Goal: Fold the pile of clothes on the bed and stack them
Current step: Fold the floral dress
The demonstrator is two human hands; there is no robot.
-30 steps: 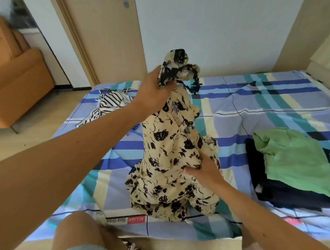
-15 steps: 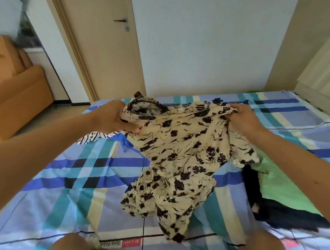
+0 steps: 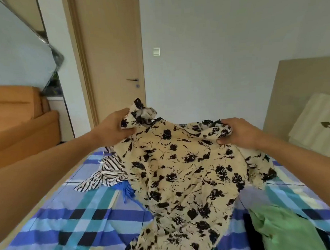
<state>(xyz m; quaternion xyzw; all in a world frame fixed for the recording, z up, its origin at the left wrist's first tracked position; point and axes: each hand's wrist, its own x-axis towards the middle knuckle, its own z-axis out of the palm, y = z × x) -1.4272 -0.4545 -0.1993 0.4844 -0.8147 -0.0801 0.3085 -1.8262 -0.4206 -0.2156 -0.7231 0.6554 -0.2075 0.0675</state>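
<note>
A cream garment with black flowers (image 3: 180,173) hangs spread between my two hands above the bed. My left hand (image 3: 112,128) grips its upper left corner, and my right hand (image 3: 239,131) grips the upper right corner. The lower part drapes down onto the plaid bedsheet (image 3: 70,221). A black-and-white striped garment (image 3: 104,173) lies crumpled on the bed to the left, with a bit of blue cloth (image 3: 127,189) beside it. At the lower right a green garment (image 3: 284,231) lies on top of a dark folded one (image 3: 247,232).
A closed wooden door (image 3: 111,61) stands behind the bed. An orange sofa (image 3: 18,120) is at the left. A beige headboard (image 3: 299,94) and a pale pillow (image 3: 314,125) are at the right.
Both hands have lifted the floral garment higher and stretched it wider. One second ago my left hand held it bunched up while my right hand was low on it.
</note>
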